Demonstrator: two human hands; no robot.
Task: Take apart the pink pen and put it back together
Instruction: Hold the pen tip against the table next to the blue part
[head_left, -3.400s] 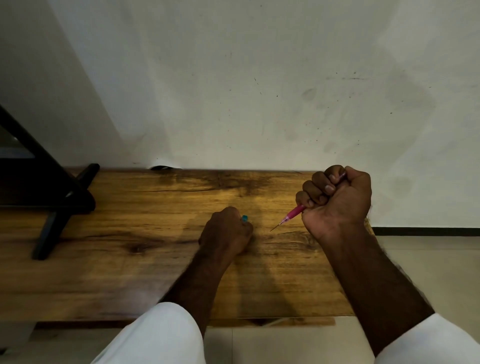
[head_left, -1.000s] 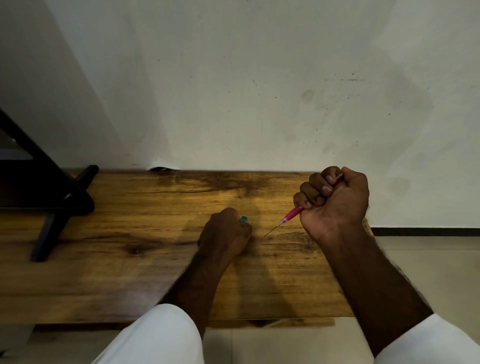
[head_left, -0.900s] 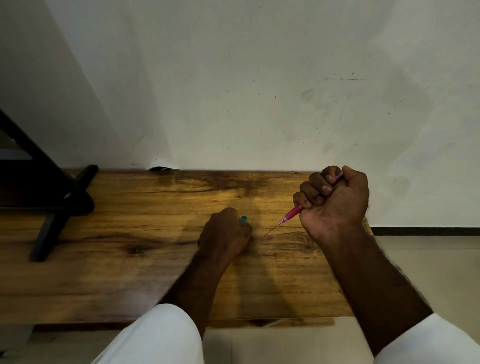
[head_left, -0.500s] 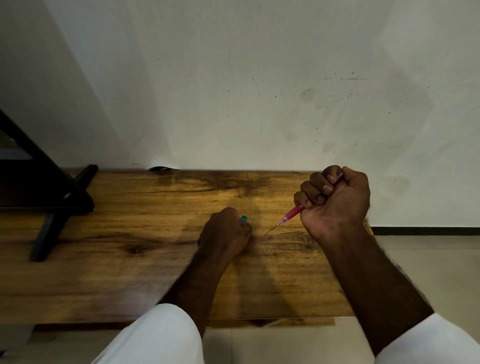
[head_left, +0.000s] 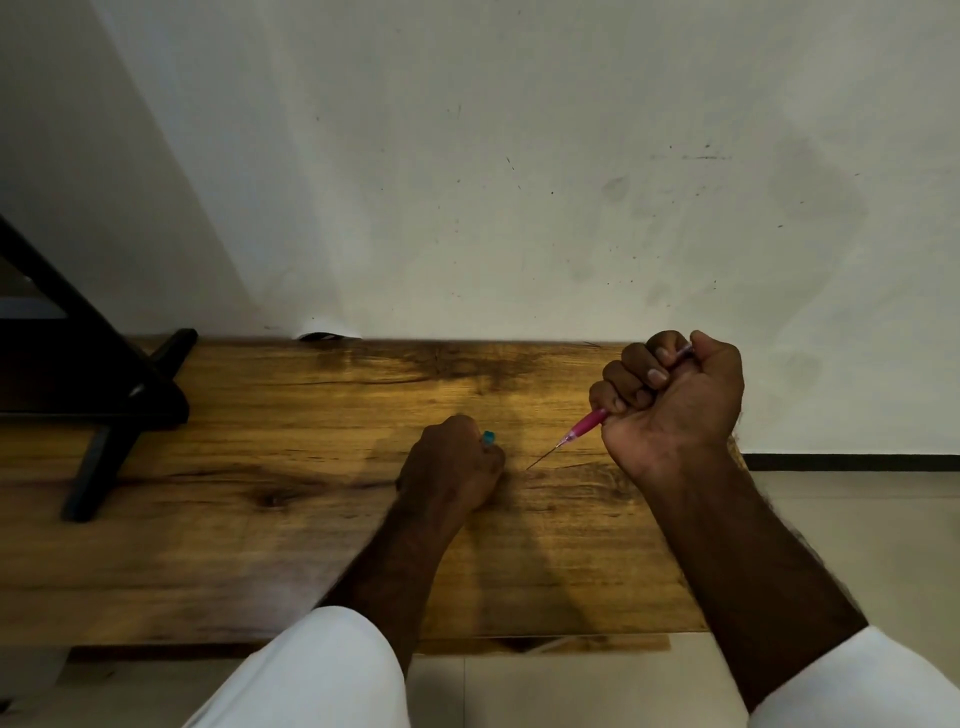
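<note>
Gripping the pen (head_left: 584, 427) in a closed fist, the right hand (head_left: 675, 410) sits at centre right of the frame, raised above the wooden surface (head_left: 260, 519). The pink barrel sticks out from the lower left of the fist, and its thin tip points down-left toward the wood, ending just right of the left hand (head_left: 449, 467). A sliver of the pen's other end shows at the top of the fist. The left hand rests curled on the surface at frame centre, its grip closed around a small teal piece (head_left: 488, 438) that peeks out at the knuckles; what that piece is cannot be told. A black stand (head_left: 104, 415) sits at the left edge. White sleeves (head_left: 322, 670) fill the bottom of the frame.
</note>
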